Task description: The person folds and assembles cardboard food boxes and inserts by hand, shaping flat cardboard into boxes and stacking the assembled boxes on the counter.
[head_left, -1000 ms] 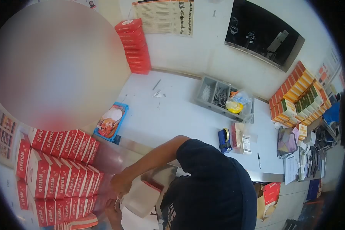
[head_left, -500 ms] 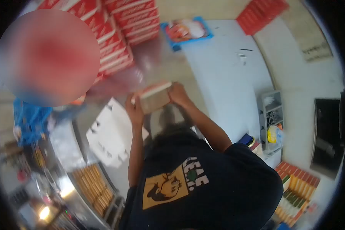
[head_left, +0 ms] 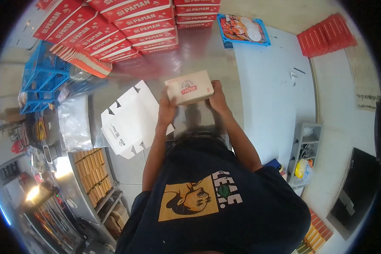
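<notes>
Tan rectangular cardboard box (head_left: 189,86), "PAMAN" on its red label.
Your left hand (head_left: 168,106) and right hand (head_left: 217,98) firmly grip its opposite ends, over the grey metal surface (head_left: 199,55); red-and-white cardboard boxes (head_left: 142,19) stacked beyond read "SI PAMAN".

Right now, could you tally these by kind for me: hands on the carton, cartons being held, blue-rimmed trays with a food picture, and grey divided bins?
Hands: 2 (left hand, right hand)
Held PAMAN carton: 1
Blue-rimmed tray: 1
Grey divided bin: 1
Total: 5
</notes>
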Demonstrator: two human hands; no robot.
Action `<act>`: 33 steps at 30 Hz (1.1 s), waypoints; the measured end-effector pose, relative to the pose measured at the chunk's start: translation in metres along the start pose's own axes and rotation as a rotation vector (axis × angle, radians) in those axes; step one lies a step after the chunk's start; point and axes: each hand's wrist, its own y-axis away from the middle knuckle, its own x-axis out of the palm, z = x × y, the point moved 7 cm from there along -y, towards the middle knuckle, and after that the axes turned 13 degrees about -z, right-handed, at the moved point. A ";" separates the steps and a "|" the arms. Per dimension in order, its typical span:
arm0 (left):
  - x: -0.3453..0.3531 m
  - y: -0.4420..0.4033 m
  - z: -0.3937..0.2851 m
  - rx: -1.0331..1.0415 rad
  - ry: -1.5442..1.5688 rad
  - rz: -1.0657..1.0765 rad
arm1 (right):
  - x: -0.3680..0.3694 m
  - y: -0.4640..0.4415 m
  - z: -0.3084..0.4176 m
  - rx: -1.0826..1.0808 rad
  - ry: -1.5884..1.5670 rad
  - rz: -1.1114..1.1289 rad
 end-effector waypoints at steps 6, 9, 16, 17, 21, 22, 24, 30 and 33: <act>-0.041 -0.018 -0.029 -0.260 0.726 0.097 | -0.030 0.010 0.071 0.208 -0.652 0.266; -0.049 -0.019 -0.031 -0.294 0.890 0.014 | -0.043 0.018 0.113 0.286 -0.960 0.326; -0.065 -0.011 -0.067 -0.117 0.945 -0.109 | -0.043 0.010 0.114 0.355 -1.171 0.104; -0.068 -0.013 -0.061 -0.089 0.722 -0.122 | -0.045 0.009 0.116 0.351 -1.161 0.107; -0.120 -0.022 -0.112 0.267 0.335 -0.171 | -0.081 0.011 0.190 -0.156 -0.587 0.132; -0.125 -0.016 -0.132 0.394 0.331 -0.040 | -0.080 0.019 0.209 -0.269 -0.397 0.229; -0.121 -0.014 -0.141 0.336 0.229 -0.002 | -0.081 0.026 0.230 -0.328 -0.307 0.293; -0.118 -0.011 -0.141 0.282 0.323 -0.057 | -0.088 0.034 0.239 -0.430 -0.320 0.248; -0.119 -0.006 -0.145 0.268 0.266 -0.083 | -0.089 0.033 0.240 -0.368 -0.284 0.247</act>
